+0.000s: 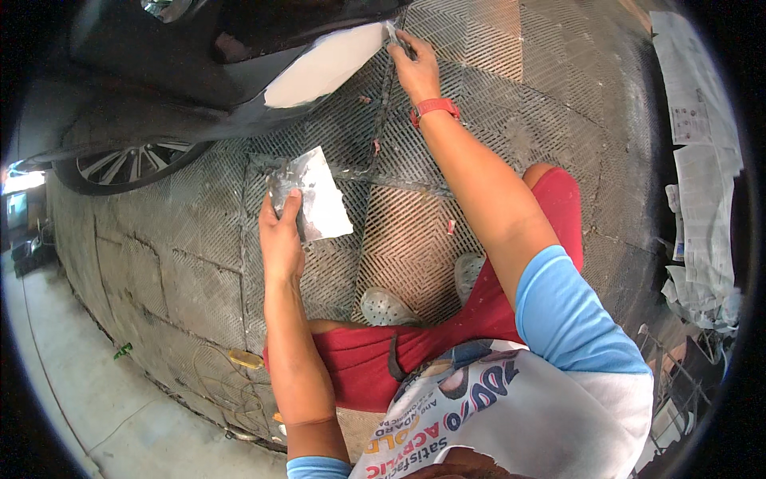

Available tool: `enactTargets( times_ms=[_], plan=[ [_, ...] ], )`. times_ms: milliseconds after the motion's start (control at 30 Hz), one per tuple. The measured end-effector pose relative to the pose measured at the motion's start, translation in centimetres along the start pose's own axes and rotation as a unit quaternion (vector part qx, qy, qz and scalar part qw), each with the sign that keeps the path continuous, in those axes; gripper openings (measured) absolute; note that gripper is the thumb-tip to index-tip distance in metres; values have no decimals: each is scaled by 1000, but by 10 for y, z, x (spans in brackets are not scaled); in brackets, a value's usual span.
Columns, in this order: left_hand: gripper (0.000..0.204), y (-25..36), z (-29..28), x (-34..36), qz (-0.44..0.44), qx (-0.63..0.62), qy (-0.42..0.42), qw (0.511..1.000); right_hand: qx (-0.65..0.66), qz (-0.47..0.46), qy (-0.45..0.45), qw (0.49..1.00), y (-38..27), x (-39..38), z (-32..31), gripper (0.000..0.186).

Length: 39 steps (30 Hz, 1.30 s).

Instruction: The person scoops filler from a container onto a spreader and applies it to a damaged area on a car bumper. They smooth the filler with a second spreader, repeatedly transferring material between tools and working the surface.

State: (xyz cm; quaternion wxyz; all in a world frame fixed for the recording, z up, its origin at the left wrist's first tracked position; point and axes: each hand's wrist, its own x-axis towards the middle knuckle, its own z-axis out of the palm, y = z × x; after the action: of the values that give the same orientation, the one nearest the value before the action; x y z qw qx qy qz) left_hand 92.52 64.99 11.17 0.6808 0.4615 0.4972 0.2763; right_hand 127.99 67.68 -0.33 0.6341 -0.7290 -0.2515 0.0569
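My left hand grips a flat square plate by its left edge, thumb on top. White paste covers the plate's right side, and grey smears mark the rest. My right hand is stretched forward and pinches a small, thin spreader, partly hidden by the fingers. The spreader's edge meets the right end of a smooth, off-white filler patch. That long patch lies along the lower corner of a black car bumper.
A car wheel stands at the left below the bodywork. Ribbed mats cover the floor. A yellow tool with a cord lies at lower left. Newspaper sheets hang along the right. My shoes are under me.
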Motion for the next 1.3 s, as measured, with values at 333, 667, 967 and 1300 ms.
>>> enactTargets(
  times_ms=[333, 667, 967, 1300],
  plan=[
    [40, -5, -20, 9, 44, -26, 88, 995, -4, -89, -8, 996, -57, -87, 33, 49],
    [36, -4, -46, 17, 92, -51, 147, 984, -15, -86, -31, 996, -110, -165, 56, 56],
    [32, -3, -52, 34, 130, -68, 210, 967, -15, -98, -63, 993, -137, -191, 52, 55],
    [44, -15, -29, 33, 165, -20, 143, 976, 273, -55, -448, 849, -146, -184, -51, 54]
  ],
)
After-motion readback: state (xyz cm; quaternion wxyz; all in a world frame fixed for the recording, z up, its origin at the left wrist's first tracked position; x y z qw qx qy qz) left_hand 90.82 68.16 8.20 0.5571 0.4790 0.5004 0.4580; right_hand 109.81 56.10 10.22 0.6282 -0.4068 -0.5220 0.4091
